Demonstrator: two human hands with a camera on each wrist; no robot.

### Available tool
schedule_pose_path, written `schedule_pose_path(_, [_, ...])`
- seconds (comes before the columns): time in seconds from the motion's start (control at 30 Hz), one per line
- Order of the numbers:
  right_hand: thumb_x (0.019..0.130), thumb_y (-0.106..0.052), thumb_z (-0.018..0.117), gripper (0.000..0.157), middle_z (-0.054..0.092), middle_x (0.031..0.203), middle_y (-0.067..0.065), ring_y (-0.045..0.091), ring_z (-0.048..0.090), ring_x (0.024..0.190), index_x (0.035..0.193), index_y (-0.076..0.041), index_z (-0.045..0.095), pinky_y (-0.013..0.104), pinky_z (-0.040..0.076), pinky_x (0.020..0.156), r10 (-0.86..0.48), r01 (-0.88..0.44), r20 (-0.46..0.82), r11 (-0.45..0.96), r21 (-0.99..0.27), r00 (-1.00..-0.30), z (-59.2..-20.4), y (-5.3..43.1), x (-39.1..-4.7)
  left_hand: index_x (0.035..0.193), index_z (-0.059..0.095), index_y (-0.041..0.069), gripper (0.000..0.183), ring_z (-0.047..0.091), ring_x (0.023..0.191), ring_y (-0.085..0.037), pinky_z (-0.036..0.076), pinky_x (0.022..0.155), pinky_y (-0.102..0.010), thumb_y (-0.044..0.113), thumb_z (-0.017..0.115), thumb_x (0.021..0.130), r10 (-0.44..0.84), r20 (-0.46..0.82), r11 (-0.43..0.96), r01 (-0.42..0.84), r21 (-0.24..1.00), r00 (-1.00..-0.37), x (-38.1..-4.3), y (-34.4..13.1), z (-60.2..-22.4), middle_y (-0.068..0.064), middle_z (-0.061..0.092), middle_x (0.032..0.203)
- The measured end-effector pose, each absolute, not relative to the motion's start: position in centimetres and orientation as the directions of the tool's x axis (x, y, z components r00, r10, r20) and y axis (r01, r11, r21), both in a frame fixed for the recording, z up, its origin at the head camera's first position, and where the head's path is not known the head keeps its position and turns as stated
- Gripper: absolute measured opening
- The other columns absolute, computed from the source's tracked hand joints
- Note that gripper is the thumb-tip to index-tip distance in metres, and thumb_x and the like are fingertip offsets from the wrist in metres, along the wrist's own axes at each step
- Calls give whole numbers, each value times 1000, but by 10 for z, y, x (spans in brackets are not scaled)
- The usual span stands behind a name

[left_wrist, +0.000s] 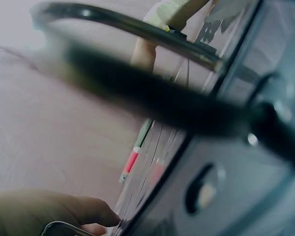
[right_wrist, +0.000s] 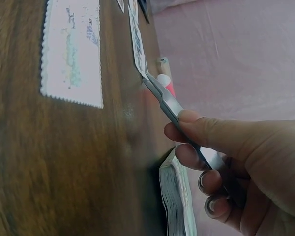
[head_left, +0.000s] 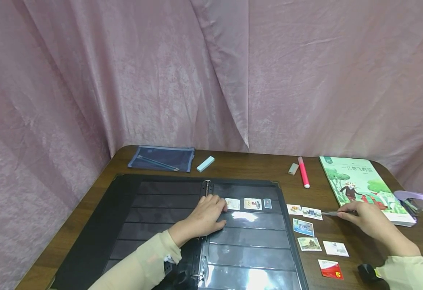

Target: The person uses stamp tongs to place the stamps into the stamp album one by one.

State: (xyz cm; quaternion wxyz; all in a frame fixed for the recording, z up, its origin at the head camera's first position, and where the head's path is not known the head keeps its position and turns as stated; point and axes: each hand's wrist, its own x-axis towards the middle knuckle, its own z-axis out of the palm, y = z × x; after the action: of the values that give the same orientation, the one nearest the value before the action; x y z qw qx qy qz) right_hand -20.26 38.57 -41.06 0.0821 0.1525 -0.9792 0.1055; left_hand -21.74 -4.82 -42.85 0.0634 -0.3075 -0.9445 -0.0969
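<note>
My right hand point(head_left: 369, 221) holds metal tweezers point(right_wrist: 172, 103), pinched between thumb and fingers. Their tips meet the near edge of a postage stamp point(head_left: 311, 213) lying on the table right of the album; whether they grip it I cannot tell. My left hand point(head_left: 202, 215) rests on the black stamp album point(head_left: 247, 257) by its ring spine, fingers relaxed near the top pocket row. In that row sit a pale stamp point(head_left: 232, 204), a stamp with a coloured picture point(head_left: 253, 204) and a small dark one point(head_left: 267, 203). The left wrist view shows blurred binder rings point(left_wrist: 137, 29) close up.
Several loose stamps lie right of the album, including a blue one point(head_left: 303, 227) and a red one point(head_left: 330, 269). Behind are a green book point(head_left: 360, 177), purple-handled scissors point(head_left: 411, 195), a pink marker point(head_left: 303, 173), an eraser point(head_left: 293, 168), a light-blue stick point(head_left: 205, 164) and a blue mesh pouch point(head_left: 164, 157).
</note>
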Motion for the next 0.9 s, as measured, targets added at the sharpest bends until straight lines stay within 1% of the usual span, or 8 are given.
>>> schedule_pose_path(0.1, [73, -22, 71, 4, 65, 72, -8, 3, 57, 65, 74, -20, 67, 28, 43, 58, -286, -325, 214, 930, -173, -934, -412, 386, -202, 95, 52, 18, 31, 42, 83, -12, 30, 74, -25, 35, 67, 74, 564, 184, 792, 591, 153, -805, -218, -48, -429, 5, 52, 90])
schedule_pose_path(0.23, [71, -20, 72, 7, 67, 71, -8, 20, 65, 74, 70, -23, 66, 30, 45, 59, -305, -350, 264, 926, -140, -915, -413, 387, -203, 98, 54, 19, 32, 43, 85, -11, 31, 76, -26, 35, 68, 74, 552, 185, 796, 580, 174, -813, -219, -48, -431, 5, 52, 92])
schedule_pose_path(0.27, [70, -20, 73, 7, 67, 71, -8, 20, 65, 74, 70, -23, 66, 30, 45, 59, -310, -355, 272, 925, -134, -911, -413, 387, -203, 97, 54, 19, 31, 42, 86, -11, 31, 77, -26, 35, 68, 74, 550, 184, 797, 578, 177, -815, -220, -48, -432, 5, 52, 92])
schedule_pose_path(0.33, [70, -19, 73, 7, 67, 71, -8, 17, 64, 73, 70, -22, 66, 30, 45, 59, -314, -358, 275, 925, -128, -909, -412, 388, -202, 95, 55, 20, 29, 42, 86, -11, 31, 78, -27, 35, 68, 74, 545, 183, 798, 574, 187, -818, -220, -48, -432, 6, 51, 91])
schedule_pose_path(0.47, [68, -18, 74, 9, 63, 69, -12, -2, 55, 64, 70, -22, 66, 26, 42, 56, -324, -370, 304, 923, -106, -896, -410, 392, -199, 94, 55, 21, 26, 42, 86, -11, 32, 78, -27, 34, 68, 75, 544, 182, 793, 573, 207, -819, -219, -47, -432, 6, 50, 90])
schedule_pose_path(0.67, [67, -18, 74, 11, 63, 67, -13, -4, 53, 64, 70, -24, 65, 27, 42, 57, -330, -379, 333, 921, -91, -883, -401, 397, -194, 93, 55, 22, 25, 42, 86, -11, 32, 78, -27, 33, 68, 75, 543, 188, 786, 574, 227, -818, -219, -47, -433, 7, 50, 90])
schedule_pose_path(0.8, [68, -17, 73, 9, 59, 67, -14, -8, 49, 63, 70, -22, 66, 25, 41, 55, -336, -383, 332, 920, -85, -881, -392, 398, -193, 93, 55, 22, 24, 42, 86, -11, 32, 78, -27, 32, 68, 75, 540, 195, 787, 573, 228, -819, -220, -48, -433, 7, 49, 88])
schedule_pose_path(0.9, [67, -15, 73, 9, 61, 68, -12, -6, 49, 62, 71, -20, 66, 26, 41, 55, -342, -387, 345, 919, -70, -874, -385, 397, -194, 93, 56, 22, 24, 41, 85, -11, 31, 77, -27, 32, 68, 75, 541, 199, 787, 575, 223, -817, -220, -49, -433, 8, 48, 87])
